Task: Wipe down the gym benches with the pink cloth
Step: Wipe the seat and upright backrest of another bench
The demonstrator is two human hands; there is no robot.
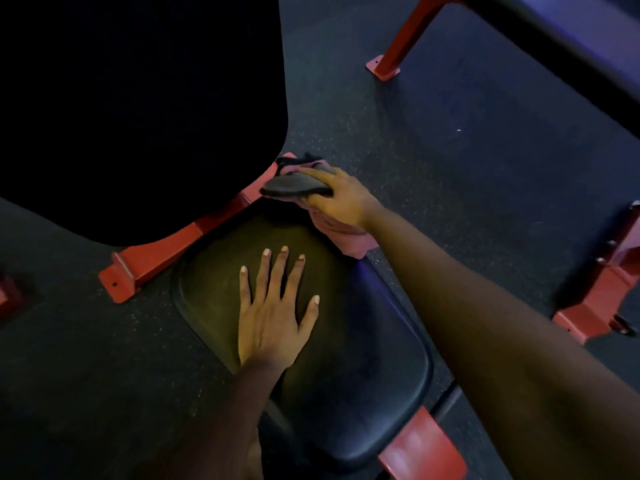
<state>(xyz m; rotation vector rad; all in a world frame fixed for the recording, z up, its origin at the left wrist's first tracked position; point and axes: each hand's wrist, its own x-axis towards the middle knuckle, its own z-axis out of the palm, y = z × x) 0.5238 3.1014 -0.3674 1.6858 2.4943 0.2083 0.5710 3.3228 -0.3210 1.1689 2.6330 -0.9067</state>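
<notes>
A black padded bench seat [363, 368] on a red frame fills the middle of the head view. My left hand [273, 310] lies flat on the seat with its fingers spread and straight. My right hand [337, 197] reaches to the seat's far edge and grips the pink cloth [346, 237], which bunches under the palm and hangs toward the seat. A dark, flat piece [294, 187] sticks out from under the fingers of that hand; I cannot tell what it is. The bench's large black back pad [138, 109] rises at the upper left.
The bench's red frame foot [121, 278] stands on the dark speckled rubber floor [467, 150] at the left. Another red frame leg [398, 53] is at the top, and a red base [595, 299] is at the right edge. A dark bar crosses the top right corner.
</notes>
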